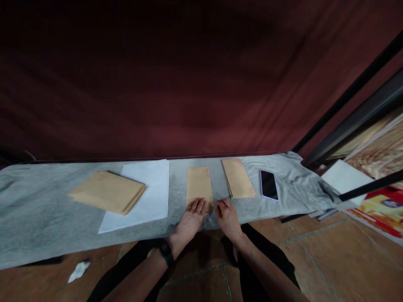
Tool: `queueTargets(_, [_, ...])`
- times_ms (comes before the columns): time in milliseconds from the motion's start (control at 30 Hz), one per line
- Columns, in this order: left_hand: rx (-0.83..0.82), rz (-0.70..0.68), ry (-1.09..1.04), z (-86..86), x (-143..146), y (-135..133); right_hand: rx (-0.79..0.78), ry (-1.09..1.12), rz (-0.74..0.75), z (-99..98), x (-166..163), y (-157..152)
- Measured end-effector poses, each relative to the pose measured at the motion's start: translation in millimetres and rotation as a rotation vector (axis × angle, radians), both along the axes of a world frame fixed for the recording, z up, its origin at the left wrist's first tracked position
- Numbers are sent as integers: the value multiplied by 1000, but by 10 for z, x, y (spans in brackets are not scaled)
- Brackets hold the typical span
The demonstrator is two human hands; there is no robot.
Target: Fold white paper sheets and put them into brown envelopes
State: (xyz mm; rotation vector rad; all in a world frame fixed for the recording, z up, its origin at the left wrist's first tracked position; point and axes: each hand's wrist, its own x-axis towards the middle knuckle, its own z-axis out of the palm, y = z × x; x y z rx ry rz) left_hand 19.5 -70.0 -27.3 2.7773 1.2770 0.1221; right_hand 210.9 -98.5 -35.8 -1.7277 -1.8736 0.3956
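Note:
A single brown paper envelope (199, 183) lies lengthwise in front of me on the grey cloth. My left hand (194, 214) rests flat over its near end, fingers stretched out and side by side. Just right of that end is my right hand (225, 214), its fingers curled together close to the cloth; whatever is in them, if anything, is hidden. To the right sits a small stack of brown envelopes (239, 178), slightly turned. On the left, a larger pile of brown envelopes (105, 191) partly covers some white paper sheets (154, 191).
A phone (269, 184) lies face up toward the right end of the cloth-covered bench (34, 209). Behind it hangs a dark red curtain (189, 105). Black metal bars (349, 92) and a red printed box (384, 209) stand right. A crumpled tissue (78, 271) is on the tiled floor.

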Motion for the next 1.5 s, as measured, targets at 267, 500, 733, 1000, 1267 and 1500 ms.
queueTargets(267, [91, 56, 107, 226, 292, -103, -201, 470, -98, -34, 11, 282])
queueTargets(500, [109, 306, -77, 785, 328, 62, -262, 951, -114, 110, -22, 363])
queueTargets(733, [-367, 714, -1445, 1063, 126, 317, -527, 1461, -9, 353, -194, 354])
queueTargets(1000, [-828, 959, -1905, 368, 303, 17, -462, 1311, -76, 279, -281, 360])
queueTargets(1267, [-994, 1055, -1683, 233, 177, -130, -446, 904, -133, 134, -211, 403])
queueTargets(1500, [-792, 812, -1252, 218, 16, -232, -425, 744, -209, 77, -180, 414])
